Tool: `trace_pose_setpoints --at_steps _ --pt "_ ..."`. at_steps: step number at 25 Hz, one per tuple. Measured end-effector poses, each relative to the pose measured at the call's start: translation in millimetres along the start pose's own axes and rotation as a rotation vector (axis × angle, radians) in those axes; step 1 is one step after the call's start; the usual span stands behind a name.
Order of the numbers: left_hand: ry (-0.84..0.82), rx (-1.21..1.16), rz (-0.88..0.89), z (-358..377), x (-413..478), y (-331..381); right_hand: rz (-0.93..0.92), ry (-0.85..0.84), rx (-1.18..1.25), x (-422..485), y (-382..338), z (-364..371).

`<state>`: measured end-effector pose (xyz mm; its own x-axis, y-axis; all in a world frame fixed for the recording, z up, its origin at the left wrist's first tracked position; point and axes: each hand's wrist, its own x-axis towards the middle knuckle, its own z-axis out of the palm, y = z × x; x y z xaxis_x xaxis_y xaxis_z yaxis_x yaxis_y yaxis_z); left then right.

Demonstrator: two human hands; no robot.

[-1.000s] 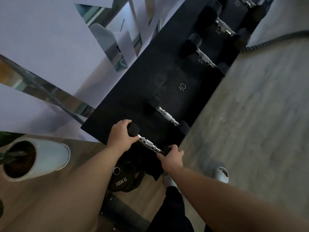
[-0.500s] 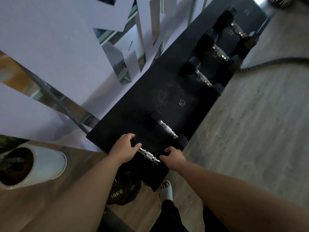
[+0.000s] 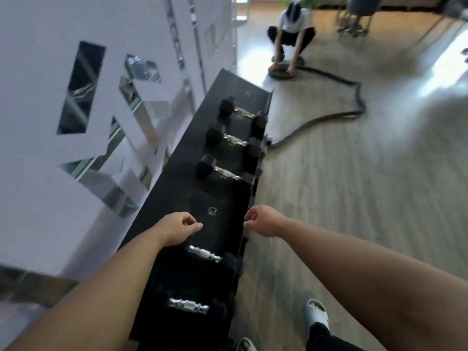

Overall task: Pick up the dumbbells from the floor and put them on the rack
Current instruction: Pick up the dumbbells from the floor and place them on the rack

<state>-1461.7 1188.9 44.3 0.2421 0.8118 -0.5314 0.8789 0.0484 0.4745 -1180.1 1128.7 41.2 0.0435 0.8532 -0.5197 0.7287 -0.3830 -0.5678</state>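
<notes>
At the bottom edge, two feet in pale slides [image 3: 317, 314] stand on the grey wood floor [image 3: 354, 198], just beside the long black rack [image 3: 177, 279] that runs along a white wall [image 3: 38, 122] with mirrored cut-outs. Nearest on the rack lies a dumbbell [image 3: 188, 305], its chrome handle bright, its dark heads hard to tell from the shelf. A second dumbbell [image 3: 205, 253] lies just past it. Above that, both hands hover over the rack, holding nothing: the left hand [image 3: 178, 230] is loosely curled with fingers half closed, and the right hand [image 3: 260, 222] is likewise loosely curled over the rack's front edge. Between them a small white mark [image 3: 212, 211] is printed on the shelf, too blurred to read. Farther along, three more dumbbells [image 3: 226, 173] sit in a row, well apart from the hands. Beyond the rack's far end a thick rope [image 3: 349, 110] snakes across the floor to a crouching person [image 3: 291, 29] with both hands on a dark disc [image 3: 281, 73].
</notes>
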Motion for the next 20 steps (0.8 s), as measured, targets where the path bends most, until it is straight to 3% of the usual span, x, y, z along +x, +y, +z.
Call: trace_pose_setpoints --at_steps 5,11,20 --pt "-0.044 0.09 0.255 -15 26 153 0.019 0.247 0.093 -37 41 -121" --pt "-0.004 0.156 0.501 10 15 337 0.062 0.501 0.229 -116 142 -242" --pt "-0.064 0.397 0.718 174 5 602 0.239 0.702 0.266 -249 381 -379"
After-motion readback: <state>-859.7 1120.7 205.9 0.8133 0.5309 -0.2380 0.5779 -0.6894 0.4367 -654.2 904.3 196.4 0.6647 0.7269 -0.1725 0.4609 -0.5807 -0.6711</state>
